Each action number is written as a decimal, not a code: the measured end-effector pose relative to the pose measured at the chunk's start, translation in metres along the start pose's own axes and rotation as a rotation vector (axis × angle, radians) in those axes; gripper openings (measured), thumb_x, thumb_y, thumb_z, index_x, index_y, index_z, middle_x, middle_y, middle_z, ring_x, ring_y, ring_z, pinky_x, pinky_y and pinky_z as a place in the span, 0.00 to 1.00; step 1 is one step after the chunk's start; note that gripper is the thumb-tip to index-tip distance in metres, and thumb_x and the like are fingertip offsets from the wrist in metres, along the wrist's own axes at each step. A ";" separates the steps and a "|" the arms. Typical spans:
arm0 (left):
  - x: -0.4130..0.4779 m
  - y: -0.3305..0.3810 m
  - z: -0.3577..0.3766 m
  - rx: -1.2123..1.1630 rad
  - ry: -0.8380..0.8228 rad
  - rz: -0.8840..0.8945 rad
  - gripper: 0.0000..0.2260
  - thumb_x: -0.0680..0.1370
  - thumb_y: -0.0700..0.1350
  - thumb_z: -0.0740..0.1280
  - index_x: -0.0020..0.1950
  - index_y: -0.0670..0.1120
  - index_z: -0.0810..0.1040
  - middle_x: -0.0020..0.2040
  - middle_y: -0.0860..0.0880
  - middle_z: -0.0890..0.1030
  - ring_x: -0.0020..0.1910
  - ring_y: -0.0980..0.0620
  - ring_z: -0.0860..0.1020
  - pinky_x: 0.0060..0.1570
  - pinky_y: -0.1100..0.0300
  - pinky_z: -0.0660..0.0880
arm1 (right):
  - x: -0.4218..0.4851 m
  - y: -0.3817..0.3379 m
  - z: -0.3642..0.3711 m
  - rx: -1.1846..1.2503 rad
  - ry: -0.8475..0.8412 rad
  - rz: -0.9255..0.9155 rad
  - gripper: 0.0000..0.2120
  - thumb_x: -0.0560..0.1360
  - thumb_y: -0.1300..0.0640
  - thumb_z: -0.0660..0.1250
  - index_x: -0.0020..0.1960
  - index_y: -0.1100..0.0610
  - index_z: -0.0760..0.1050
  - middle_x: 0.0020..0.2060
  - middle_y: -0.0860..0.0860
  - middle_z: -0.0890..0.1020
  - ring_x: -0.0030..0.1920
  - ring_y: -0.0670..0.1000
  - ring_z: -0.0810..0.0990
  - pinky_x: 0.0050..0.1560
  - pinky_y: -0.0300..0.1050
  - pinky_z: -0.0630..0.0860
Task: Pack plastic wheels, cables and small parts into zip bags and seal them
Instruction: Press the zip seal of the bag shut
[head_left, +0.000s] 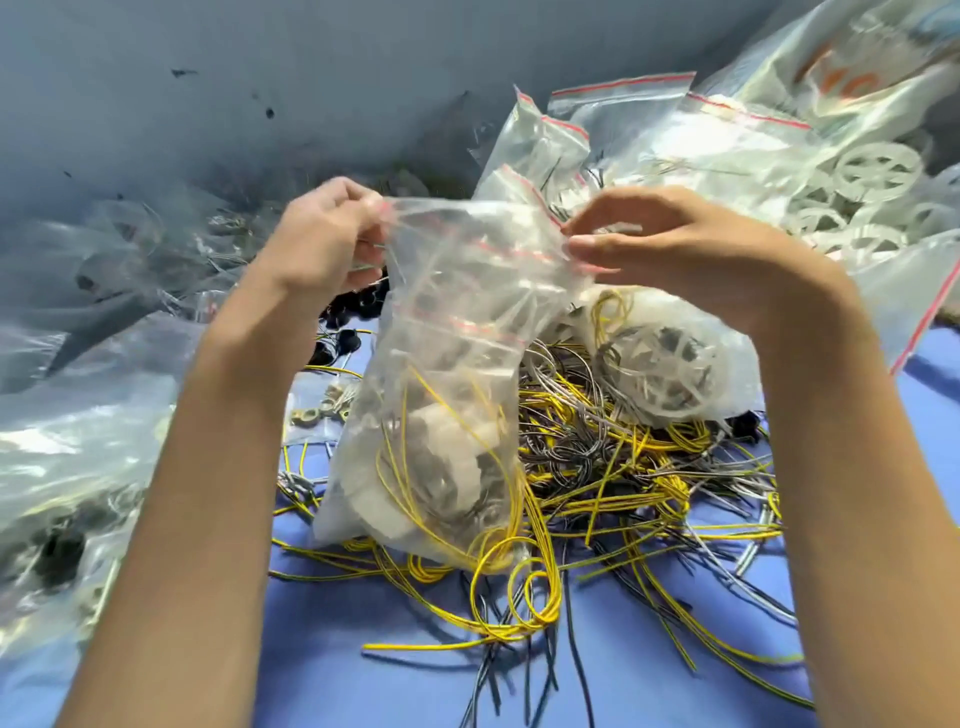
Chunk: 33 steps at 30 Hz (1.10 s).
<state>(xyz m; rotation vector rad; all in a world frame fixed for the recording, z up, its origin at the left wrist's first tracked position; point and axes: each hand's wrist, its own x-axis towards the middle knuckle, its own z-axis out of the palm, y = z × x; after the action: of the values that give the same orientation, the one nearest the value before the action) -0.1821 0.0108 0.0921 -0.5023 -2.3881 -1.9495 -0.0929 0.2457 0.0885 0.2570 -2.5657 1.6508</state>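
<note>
- At the far left, a heap of clear bags (78, 415) is lying beside your left forearm.
- Your left hand (322, 244) is pinching the left corner of the zip bag (447, 395) with curled fingers.
- The zip bag is hanging between your hands, carrying yellow cable and pale parts, with its bottom sitting on the loose cables (623, 467) spread over the blue cloth (363, 649).
- Your right hand (670, 249) is pinching the right end of the bag's red-striped mouth between thumb and fingertips.
- A bagged white wheel (670, 364) is lying below that hand.

Brightly, evenly lit with only soft shadows; flared white on zip bags (62, 447) left of the left hand (322, 239); blurred there and beyond the right hand (685, 249); stretched at the edges by wide-angle distortion.
</note>
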 end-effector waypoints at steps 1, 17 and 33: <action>-0.002 -0.002 0.004 0.002 -0.017 0.005 0.14 0.82 0.45 0.57 0.36 0.49 0.68 0.35 0.51 0.72 0.29 0.60 0.69 0.34 0.68 0.69 | 0.000 0.001 -0.002 0.005 -0.003 0.021 0.18 0.68 0.52 0.69 0.53 0.62 0.76 0.44 0.55 0.77 0.45 0.46 0.77 0.49 0.36 0.77; -0.004 -0.024 -0.003 0.058 -0.053 0.004 0.07 0.76 0.48 0.68 0.39 0.47 0.78 0.29 0.58 0.81 0.30 0.65 0.77 0.37 0.73 0.72 | 0.001 0.016 -0.008 -0.215 -0.087 0.145 0.12 0.65 0.51 0.71 0.43 0.59 0.81 0.33 0.50 0.84 0.35 0.43 0.82 0.38 0.33 0.79; -0.008 -0.003 -0.026 0.036 0.235 0.217 0.08 0.78 0.43 0.67 0.39 0.49 0.76 0.25 0.63 0.78 0.25 0.66 0.70 0.33 0.73 0.66 | 0.006 0.001 0.004 -0.168 0.108 -0.110 0.05 0.75 0.62 0.68 0.41 0.54 0.76 0.33 0.49 0.80 0.35 0.43 0.79 0.46 0.41 0.80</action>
<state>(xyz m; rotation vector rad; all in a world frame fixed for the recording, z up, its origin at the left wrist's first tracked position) -0.1797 -0.0161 0.0935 -0.4776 -2.1253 -1.7635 -0.0991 0.2416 0.0872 0.2829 -2.5417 1.3646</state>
